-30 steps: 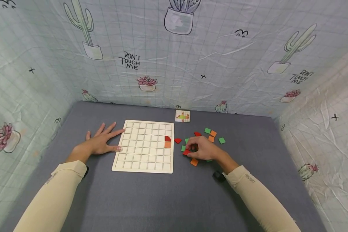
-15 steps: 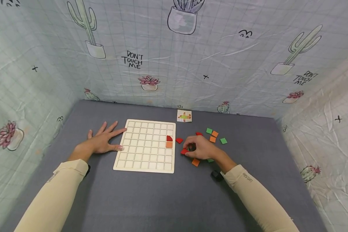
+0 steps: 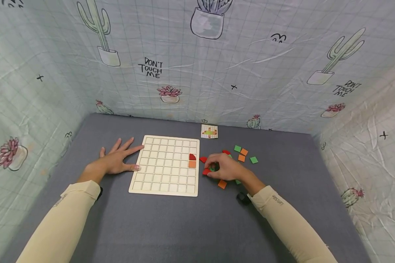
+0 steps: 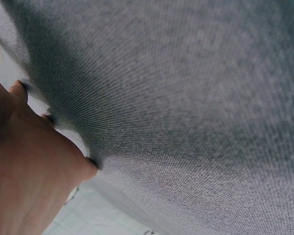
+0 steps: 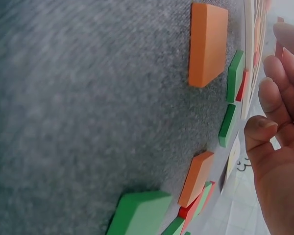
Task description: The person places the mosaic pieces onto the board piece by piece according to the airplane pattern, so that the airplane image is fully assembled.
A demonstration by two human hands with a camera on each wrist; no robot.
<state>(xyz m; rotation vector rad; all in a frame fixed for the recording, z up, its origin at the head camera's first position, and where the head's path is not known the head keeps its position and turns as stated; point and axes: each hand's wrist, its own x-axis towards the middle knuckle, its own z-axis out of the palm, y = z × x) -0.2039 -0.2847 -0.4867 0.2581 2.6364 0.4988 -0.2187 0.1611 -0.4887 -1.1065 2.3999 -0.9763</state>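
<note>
My left hand [image 3: 115, 160] lies spread beside a pale grid board [image 3: 162, 170], its thumb and index fingertip on the board's left edge. With thumb and index finger, my right hand [image 3: 226, 167] pinches a red quarter-round tile [image 5: 280, 41] to the right of the board. In the right wrist view the held tile shows edge-on, lifted above the table. On the board, a red quarter-round tile [image 3: 192, 157] sits in a cell near the right side, directly above an orange square tile [image 3: 192, 164]. Another red tile [image 3: 203, 159] lies between the board and my right hand, partly covered by the fingers.
Loose green tiles [image 3: 254, 160] and orange tiles [image 3: 222, 184] lie around my right hand, some hidden under it. A small pattern card [image 3: 209, 131] lies behind the board's right corner. Cactus-print cloth [image 3: 184, 91] walls the grey table [image 3: 158, 226] at the back and sides.
My right hand has raised the red tile from among the loose tiles and shifted slightly left, toward the board. The left hand stays at the board's edge.
</note>
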